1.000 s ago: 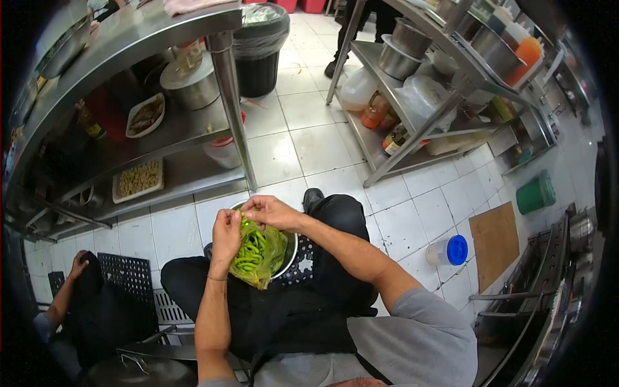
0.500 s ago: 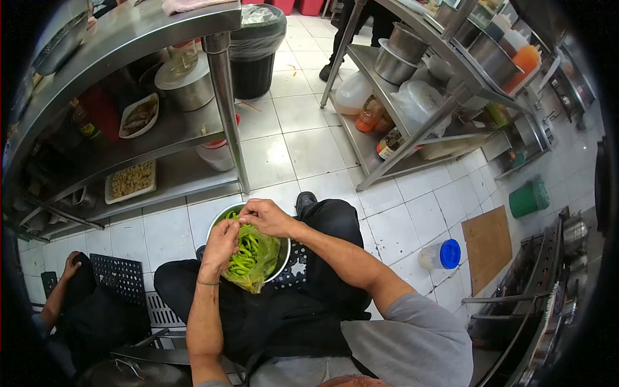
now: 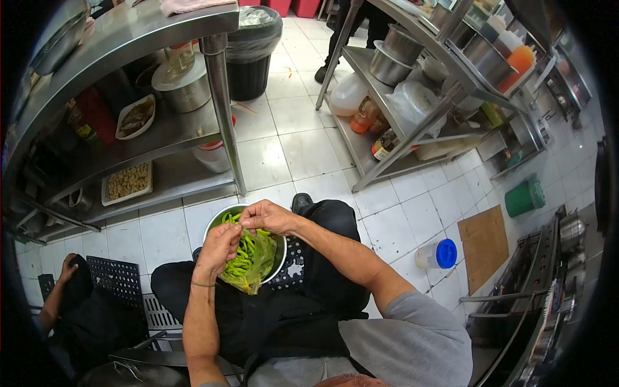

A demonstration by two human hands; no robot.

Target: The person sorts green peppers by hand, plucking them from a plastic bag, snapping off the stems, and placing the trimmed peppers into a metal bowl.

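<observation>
L hand (image 3: 219, 248): over bowl's near L side, fingers curled, thumb & fingertips drawn together.
R hand (image 3: 269, 218): comes in from R, back of hand up, tips meeting L's in a tight pinch; what's btwn them, if anything, too small to tell.
Green pods (image 3: 239, 261): just below hands, long & slim, heaped in a thin yellow-green plastic bag (image 3: 247, 284) inside a metal bowl (image 3: 282, 258), btwn the bent knees (image 3: 338, 222).
Pinch: I'd say best to steady w/ L, do fine work w/ R tips, 1 pod at a time, low over bowl so bits drop inside; keep loose bag film clear.
Bowl base: hidden by bag & pods.
Co-worker, far L: 1 hand (image 3: 69, 267) shows; body partly cut off.
Tabletop (image 3: 142, 32), upper L: cut off by frame; shelf (image 3: 177, 138) below too dim at back.
</observation>
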